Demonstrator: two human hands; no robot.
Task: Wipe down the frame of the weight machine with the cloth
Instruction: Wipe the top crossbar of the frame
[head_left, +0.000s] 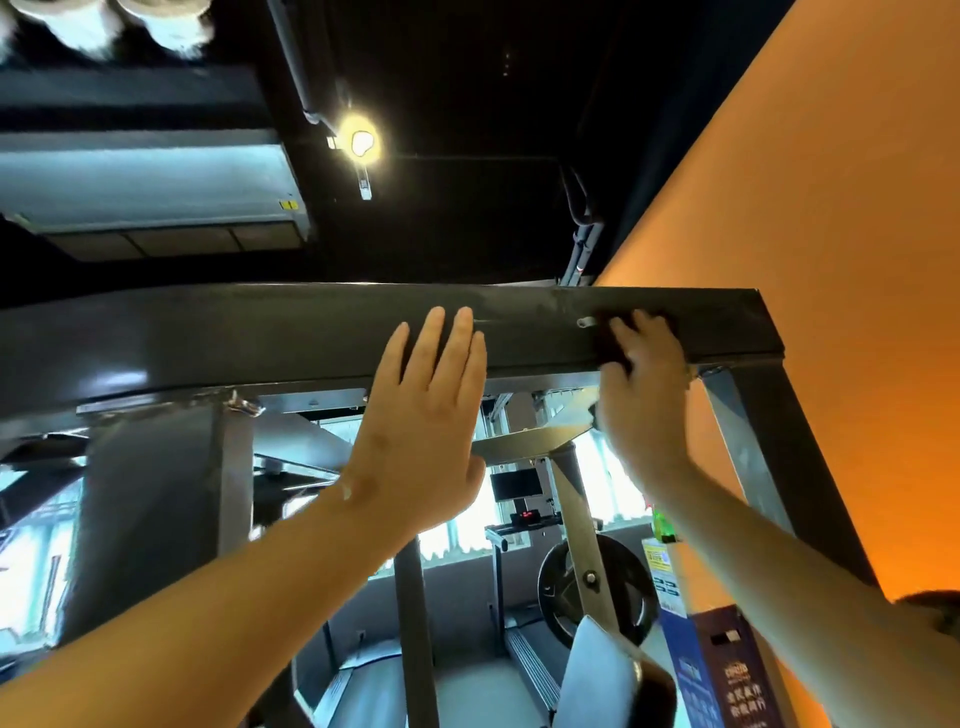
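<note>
1. One dark cloth (613, 345) is pressed on the top bar of the weight machine frame (260, 338), close to the bar's right end.
2. The bar runs flat across the view. Its right end makes a sharp corner, and a post goes down from it along the orange wall (831, 208). Only a thin strip of bar is bare between the cloth and that corner.
3. To the left of the cloth, the bar is bare as far as the left hand (423, 431), and a small silver bolt (586, 322) sticks out just beside the cloth.
4. Most of the cloth is hidden under the right hand (641, 400), so only a dark bit shows by the fingers (its real color is hard to tell in this light).
5. The right hand reaches up, fingers curled over the cloth, squeezing it against the bar.
6. The left hand is flat and spread out, holding nothing. Its fingertips lie on the front of the bar.
7. Both arms come up from the bottom of the view.
8. A bright ceiling lamp (361, 141) shines above.
</note>
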